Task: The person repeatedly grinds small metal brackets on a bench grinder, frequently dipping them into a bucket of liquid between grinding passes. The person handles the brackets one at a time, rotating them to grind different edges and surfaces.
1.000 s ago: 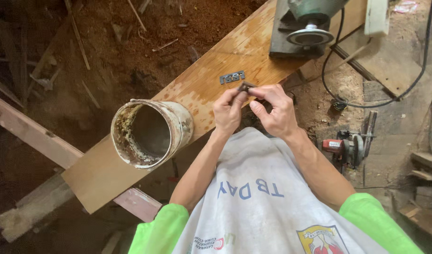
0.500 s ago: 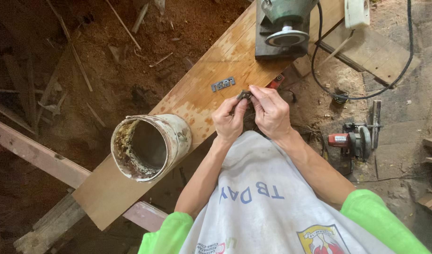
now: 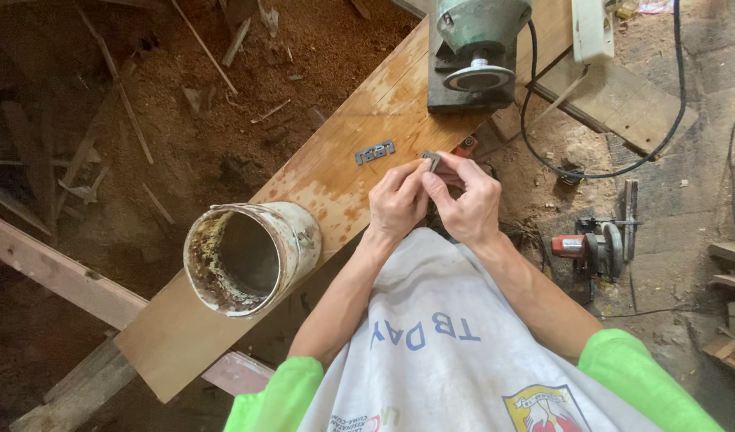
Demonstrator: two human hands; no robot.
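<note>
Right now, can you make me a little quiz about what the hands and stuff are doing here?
1. True or false: both hands pinch one small metal piece.
2. Which lies flat on the plank beyond the hands? A) a small metal plate B) a hammer C) a saw blade
3. Fill in: the crusty can on the plank lies on its ____.

Key
1. True: the left hand and right hand meet on the small metal piece.
2. A: the small metal plate on the plank.
3. Side: the crusty can, mouth towards the camera.

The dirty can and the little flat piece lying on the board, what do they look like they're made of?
The can looks like painted metal, with rusty crust along rim and inside. The flat piece looks like grey metal, dull sheen with cut-out slots. The board is yellowish wood with visible grain.
</note>
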